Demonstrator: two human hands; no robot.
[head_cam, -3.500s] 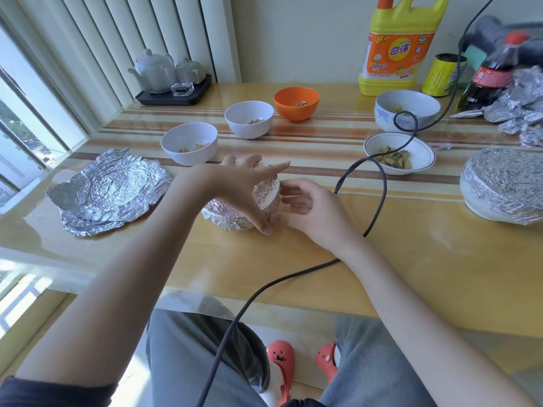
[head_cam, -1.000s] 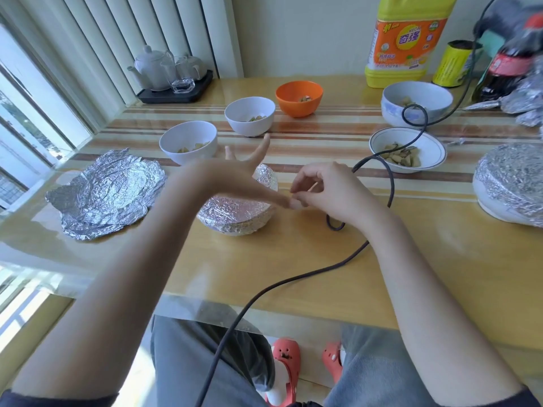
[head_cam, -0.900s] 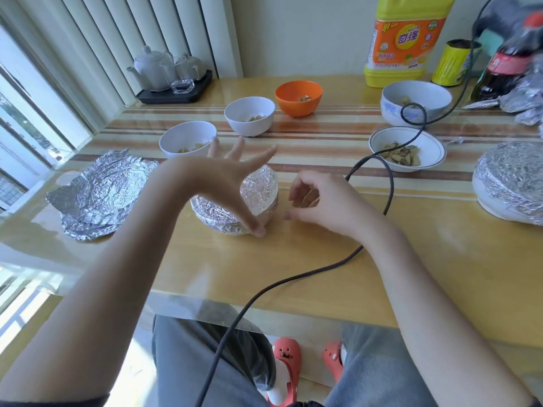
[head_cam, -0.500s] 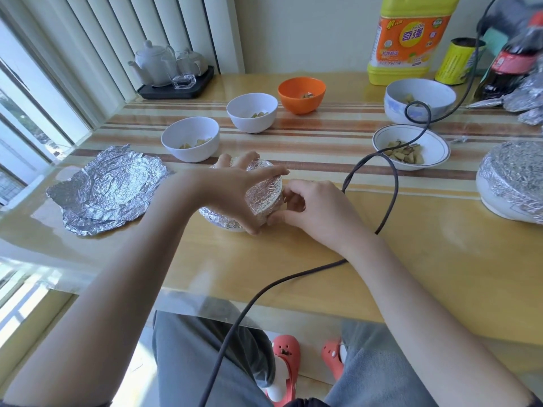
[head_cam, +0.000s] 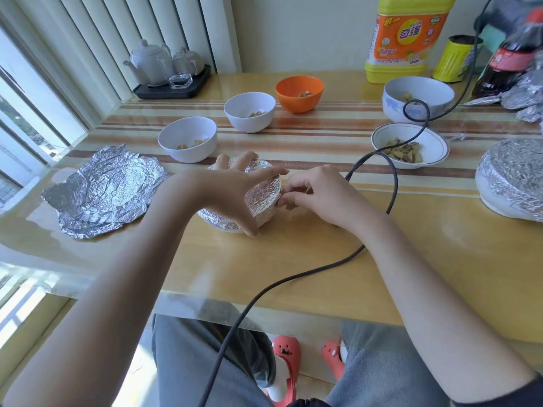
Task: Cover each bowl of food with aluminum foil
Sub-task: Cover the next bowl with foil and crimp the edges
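Centre: we find the foil-covered bowl (head_cam: 261, 195) on the table (head_cam: 293, 259), our left hand (head_cam: 232, 189) on it, our right hand (head_cam: 317, 195) just beside it on the right.
Left: we see the loose foil sheet (head_cam: 102, 189) lying on the table.
Behind: we count three open bowls (head_cam: 188, 142) in a row running back and to the right; the tea set tray (head_cam: 173, 86) sits further back.
Right: we place a shallow dish (head_cam: 410, 149) before a deeper bowl (head_cam: 418, 96); a second covered bowl (head_cam: 512, 179) stands at the edge.
Across: we note a cable (head_cam: 293, 277) running over the table.

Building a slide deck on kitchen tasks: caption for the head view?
Both hands crimp foil around a small bowl; five bowls await.
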